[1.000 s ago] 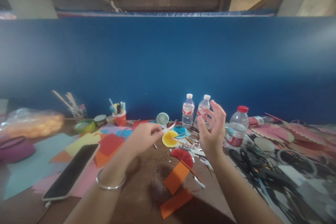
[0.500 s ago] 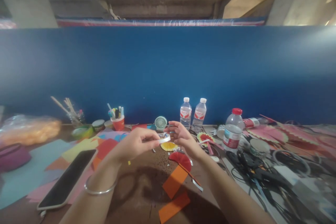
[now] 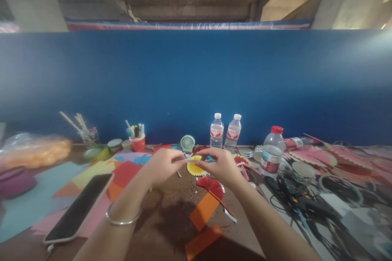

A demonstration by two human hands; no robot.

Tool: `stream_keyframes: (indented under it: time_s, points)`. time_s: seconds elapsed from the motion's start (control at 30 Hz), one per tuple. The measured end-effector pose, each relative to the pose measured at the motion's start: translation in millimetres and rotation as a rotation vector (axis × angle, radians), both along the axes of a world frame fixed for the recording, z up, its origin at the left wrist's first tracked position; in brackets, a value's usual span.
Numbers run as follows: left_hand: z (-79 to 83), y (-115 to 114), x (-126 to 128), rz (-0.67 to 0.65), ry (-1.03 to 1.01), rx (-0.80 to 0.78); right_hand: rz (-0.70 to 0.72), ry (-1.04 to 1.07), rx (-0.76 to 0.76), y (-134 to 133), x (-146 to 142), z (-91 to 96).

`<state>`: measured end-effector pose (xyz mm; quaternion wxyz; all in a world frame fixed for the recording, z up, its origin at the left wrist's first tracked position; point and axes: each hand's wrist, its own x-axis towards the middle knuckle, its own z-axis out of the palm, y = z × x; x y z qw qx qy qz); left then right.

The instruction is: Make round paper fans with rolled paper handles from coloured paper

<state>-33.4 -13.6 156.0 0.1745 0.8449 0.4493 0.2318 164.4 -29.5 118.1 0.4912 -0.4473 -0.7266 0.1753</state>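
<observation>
My left hand [image 3: 162, 165] pinches a narrow white piece, which looks like a roll of tape [image 3: 191, 160], by its left side. On the other side the thumb and fingers of my right hand [image 3: 221, 165] close in on the same tape; its exact shape is partly hidden by the fingers. Just beyond and below it lies a yellow pleated paper fan [image 3: 195, 169]. Nearer to me are a red pleated fan [image 3: 211, 186] with a thin stick and two orange paper pieces [image 3: 204, 212], lying on the brown table [image 3: 159, 220].
At left, a phone [image 3: 79, 208] rests on coloured paper sheets [image 3: 39, 200]. Behind stand a cup of pens [image 3: 137, 142], a small fan [image 3: 187, 142] and two water bottles [image 3: 217, 131]. A red-capped bottle [image 3: 272, 153] and black cables [image 3: 303, 200] occupy the right.
My right hand has turned and come down to the white tape, its raised fingers now closing at the tape's right end. My left hand keeps its pinch and has shifted slightly.
</observation>
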Motion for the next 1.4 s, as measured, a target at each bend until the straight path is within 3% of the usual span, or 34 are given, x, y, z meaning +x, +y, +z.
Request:
stream_keyframes:
  time_s: [0.2, 0.3, 0.4, 0.47, 0.5, 0.57, 0.63, 0.77, 0.83, 0.9, 0.97, 1.1, 1.23, 1.4]
  points:
    - [-11.9, 9, 7, -0.014, -0.267, -0.191, -0.089, -0.285, 0.369, -6, -6, -0.1]
    - [-12.3, 11, 4, 0.0, -0.333, -0.239, -0.09, -0.354, 0.478, -9, -7, 0.6]
    - [-3.3, 17, -11, 0.181, -0.286, -0.017, -0.1, -0.289, 0.493, -15, 0, 7.7]
    - [2.5, 21, -25, 0.407, -0.213, 0.19, -0.137, -0.211, 0.472, -21, 8, 16.5]
    - [2.4, 22, -31, 0.444, -0.167, 0.209, -0.159, -0.176, 0.439, -25, 12, 21.4]
    - [-8.2, 21, -39, 0.376, -0.059, 0.18, -0.141, -0.127, 0.307, -32, 18, 29.4]
    - [-33.9, 14, -41, 0.191, 0.084, 0.082, -0.037, -0.108, 0.103, -36, 21, 31.7]
    - [-97.5, -11, -38, 0.003, 0.239, -0.044, 0.179, -0.12, -0.229, -39, 18, 14.0]
    - [-111.6, -22, -39, 0.024, 0.166, -0.046, 0.242, -0.098, -0.324, -38, 15, -1.5]
    - [-108.3, -31, -37, 0.066, 0.021, -0.057, 0.318, -0.071, -0.414, -38, 11, -16.0]
    - [-94.6, -39, -30, 0.129, -0.069, -0.043, 0.383, -0.049, -0.473, -39, 6, -26.8]
    - [-73.3, -53, -2, -0.005, -0.371, -0.368, 0.392, -0.017, -0.471, -42, -1, -36.0]
    - [-76.7, -55, 12, 0.128, -0.533, -0.364, 0.335, -0.003, -0.462, -40, 2, -38.7]
    - [-86.7, -46, 0, 0.246, -0.691, -0.418, 0.181, 0.244, -0.555, -26, 23, -46.0]
